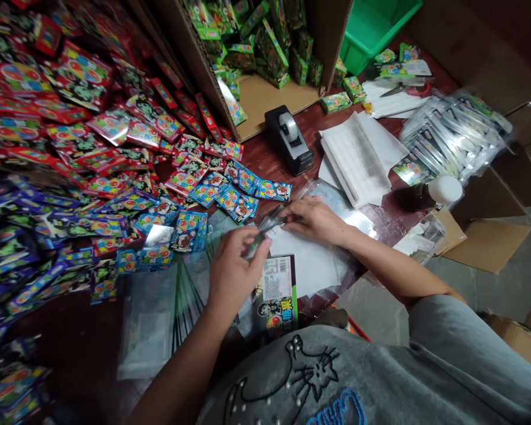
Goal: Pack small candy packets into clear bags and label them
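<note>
My left hand (235,268) is curled, thumb against fingers, around the edge of a clear plastic bag (269,221). Pinching that bag from the other side is my right hand (315,221), its fingertips close to the left thumb. Part of the bag is hidden by my fingers. Just below the hands lies a printed card (287,307) with a barcode label, partly covered by my left hand. White sheets (316,268) in clear plastic rest under my right hand. Several flat clear bags (148,319) lie left of my left forearm.
Red candy packets (84,74), purple packets (9,248) and blue packets (238,204) heap at left. A carton (269,94) holds green boxes. Farther right are a tape dispenser (288,139), white tray (358,159), filled bags (451,139), white-capped bottle (445,190) and scissors (418,90).
</note>
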Motion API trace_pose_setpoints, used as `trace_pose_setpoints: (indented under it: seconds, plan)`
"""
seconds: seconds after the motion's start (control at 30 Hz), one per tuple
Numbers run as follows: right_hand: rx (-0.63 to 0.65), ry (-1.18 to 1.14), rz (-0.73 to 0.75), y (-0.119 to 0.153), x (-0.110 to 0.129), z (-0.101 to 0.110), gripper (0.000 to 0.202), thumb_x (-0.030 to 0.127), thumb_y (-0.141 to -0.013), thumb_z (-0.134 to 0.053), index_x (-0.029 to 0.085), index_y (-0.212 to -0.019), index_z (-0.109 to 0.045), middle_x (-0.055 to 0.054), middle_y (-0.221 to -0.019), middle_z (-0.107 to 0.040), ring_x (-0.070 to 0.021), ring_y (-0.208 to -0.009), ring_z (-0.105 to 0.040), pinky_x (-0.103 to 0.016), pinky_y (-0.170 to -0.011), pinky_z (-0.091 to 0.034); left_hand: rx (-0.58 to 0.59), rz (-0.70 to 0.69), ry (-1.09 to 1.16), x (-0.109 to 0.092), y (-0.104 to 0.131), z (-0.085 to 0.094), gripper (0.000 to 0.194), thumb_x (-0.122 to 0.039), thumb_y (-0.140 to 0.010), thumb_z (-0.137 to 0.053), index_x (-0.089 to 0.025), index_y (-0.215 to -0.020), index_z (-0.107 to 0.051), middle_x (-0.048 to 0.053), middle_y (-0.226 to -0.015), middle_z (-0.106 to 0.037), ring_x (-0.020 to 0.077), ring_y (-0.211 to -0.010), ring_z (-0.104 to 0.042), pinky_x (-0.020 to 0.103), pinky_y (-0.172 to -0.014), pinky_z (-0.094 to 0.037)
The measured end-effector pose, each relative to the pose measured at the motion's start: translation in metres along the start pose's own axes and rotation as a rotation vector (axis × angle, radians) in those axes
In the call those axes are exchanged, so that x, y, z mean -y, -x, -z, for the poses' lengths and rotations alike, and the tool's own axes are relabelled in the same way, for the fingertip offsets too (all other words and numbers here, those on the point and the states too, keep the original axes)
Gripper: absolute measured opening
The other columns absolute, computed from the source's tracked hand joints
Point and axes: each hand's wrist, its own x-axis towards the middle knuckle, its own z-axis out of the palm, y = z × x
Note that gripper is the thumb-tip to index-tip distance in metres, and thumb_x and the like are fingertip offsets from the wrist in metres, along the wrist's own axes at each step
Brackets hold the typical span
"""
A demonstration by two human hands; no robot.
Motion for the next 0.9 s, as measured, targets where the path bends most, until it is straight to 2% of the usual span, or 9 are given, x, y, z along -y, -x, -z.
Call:
trace_pose_setpoints:
  seconds: [0.07, 0.13, 0.23, 0.4, 0.5, 0.57, 0.7, 0.8, 0.9]
  plan:
    - [-0.049, -0.063, 0.050, 0.003, -0.001, 0.002, 0.020, 0.033, -0.106, -0.071, 0.019, -0.120, -0.071, -0.005, -0.101, -0.076, -0.0199, -0.096, -0.067, -0.035, -0.093, -0.047, -0.005, 0.156, 0.146, 0.005, -0.009, -0.004, 0.039, -0.055, -0.093, -0.076, -0.023, -0.113, -0.067, 0.007, -0.104, -0.078, 0.0215, -0.089, -0.074, 0.036, -0.080, -0.060]
    - [-0.070, -0.099, 0.071, 0.004, -0.001, 0.002, 0.019, 0.033, -0.107, -0.069, 0.018, -0.118, -0.071, -0.006, -0.100, -0.075, -0.0186, -0.093, -0.066, -0.034, -0.088, -0.049, 0.087, 0.221, 0.260, 0.010, -0.015, -0.010, 0.045, -0.058, -0.087, -0.082, -0.022, -0.109, -0.068, 0.005, -0.092, -0.076, 0.0204, -0.082, -0.073, 0.034, -0.074, -0.060]
    - [-0.091, -0.115, 0.073, 0.005, 0.001, 0.002, 0.017, 0.032, -0.107, -0.069, 0.018, -0.116, -0.071, -0.005, -0.099, -0.074, -0.0182, -0.091, -0.066, -0.033, -0.087, -0.051, 0.139, 0.221, 0.305, 0.015, -0.016, -0.015, 0.045, -0.053, -0.080, -0.089, -0.022, -0.106, -0.070, 0.004, -0.089, -0.077, 0.0197, -0.078, -0.073, 0.033, -0.072, -0.060]
    - [-0.022, -0.234, 0.077, 0.006, -0.002, 0.009, 0.034, 0.040, -0.104, -0.074, 0.017, -0.129, -0.070, -0.004, -0.095, -0.075, -0.0174, -0.087, -0.068, -0.032, -0.085, -0.052, 0.102, 0.157, 0.236, 0.014, -0.006, -0.012, 0.025, -0.040, -0.089, -0.077, -0.023, -0.107, -0.075, 0.003, -0.092, -0.080, 0.0187, -0.081, -0.075, 0.033, -0.077, -0.061]
    - [0.001, -0.284, 0.024, 0.000, -0.014, 0.019, 0.042, 0.043, -0.105, -0.071, 0.017, -0.138, -0.068, -0.004, -0.098, -0.075, -0.0170, -0.083, -0.068, -0.032, -0.083, -0.054, 0.082, 0.058, 0.127, 0.009, -0.003, -0.010, 0.016, -0.035, -0.093, -0.072, -0.025, -0.104, -0.077, 0.001, -0.089, -0.079, 0.0176, -0.078, -0.074, 0.031, -0.075, -0.059]
    - [0.013, -0.223, 0.048, -0.007, -0.021, 0.027, 0.039, 0.039, -0.104, -0.072, 0.017, -0.136, -0.070, -0.007, -0.105, -0.075, -0.0193, -0.092, -0.068, -0.035, -0.089, -0.055, 0.039, -0.081, 0.037, 0.006, -0.002, -0.010, 0.012, -0.033, -0.097, -0.071, -0.025, -0.101, -0.078, 0.002, -0.095, -0.080, 0.0180, -0.085, -0.075, 0.032, -0.080, -0.059]
    - [0.276, -0.185, 0.137, -0.019, -0.025, 0.039, 0.024, 0.034, -0.105, -0.068, 0.016, -0.117, -0.079, -0.008, -0.106, -0.078, -0.0200, -0.101, -0.069, -0.034, -0.095, -0.053, -0.070, -0.332, -0.115, 0.006, -0.001, -0.014, 0.010, -0.031, -0.101, -0.071, -0.026, -0.098, -0.079, 0.004, -0.110, -0.079, 0.0215, -0.105, -0.075, 0.037, -0.099, -0.057]
    - [0.425, -0.211, 0.100, -0.020, -0.018, 0.039, 0.024, 0.032, -0.108, -0.064, 0.015, -0.114, -0.079, -0.007, -0.104, -0.080, -0.0172, -0.094, -0.070, -0.030, -0.088, -0.052, -0.071, -0.386, -0.173, 0.010, -0.003, -0.020, 0.010, -0.032, -0.100, -0.073, -0.026, -0.105, -0.079, 0.006, -0.110, -0.078, 0.0232, -0.107, -0.073, 0.039, -0.101, -0.056]
    - [0.403, -0.122, 0.063, -0.017, -0.013, 0.035, 0.024, 0.028, -0.103, -0.071, 0.015, -0.123, -0.077, -0.010, -0.118, -0.079, -0.0185, -0.099, -0.070, -0.030, -0.089, -0.051, -0.033, -0.404, -0.213, 0.015, -0.005, -0.027, 0.012, -0.031, -0.101, -0.071, -0.026, -0.109, -0.080, 0.007, -0.110, -0.076, 0.0237, -0.106, -0.071, 0.040, -0.099, -0.055]
